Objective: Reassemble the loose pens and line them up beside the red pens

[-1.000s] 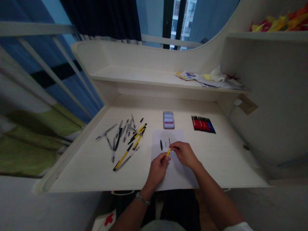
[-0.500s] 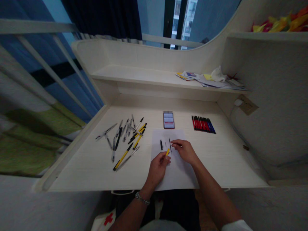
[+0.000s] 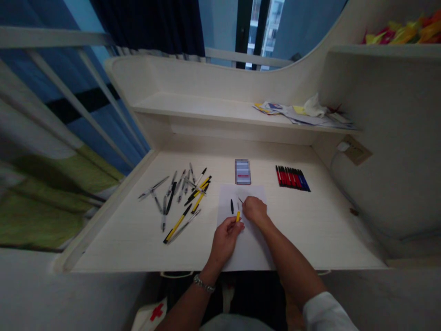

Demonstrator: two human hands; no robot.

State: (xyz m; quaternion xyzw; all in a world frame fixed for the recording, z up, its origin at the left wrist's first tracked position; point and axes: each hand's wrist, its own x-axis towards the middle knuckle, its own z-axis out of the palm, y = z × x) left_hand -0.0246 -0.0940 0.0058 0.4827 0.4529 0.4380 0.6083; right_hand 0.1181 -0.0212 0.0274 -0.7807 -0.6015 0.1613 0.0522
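Note:
My left hand point(image 3: 225, 236) is closed around a yellow pen barrel point(image 3: 238, 215), whose end points up from the fingers. Just right of it, my right hand point(image 3: 255, 209) has its fingers pinched on a thin dark pen refill point(image 3: 240, 200); the tip shows past the fingers and the rest is hidden. Both hands are over a white sheet of paper point(image 3: 223, 195). On the sheet, left of the right hand, lie a black pen part point(image 3: 232, 206) and a small thin spring-like piece point(image 3: 238, 205).
Several loose pens point(image 3: 177, 223), clear, black and yellow, lie scattered on the left of the desk point(image 3: 117, 248). A phone point(image 3: 243, 172) lies beyond the paper. A row of red and blue pens point(image 3: 292, 178) is at right. Papers point(image 3: 303, 114) rest on the shelf.
My right hand has moved slightly left and closed on the refill, which lay on the paper and is now tilted. The left hand still holds the yellow barrel, now more upright.

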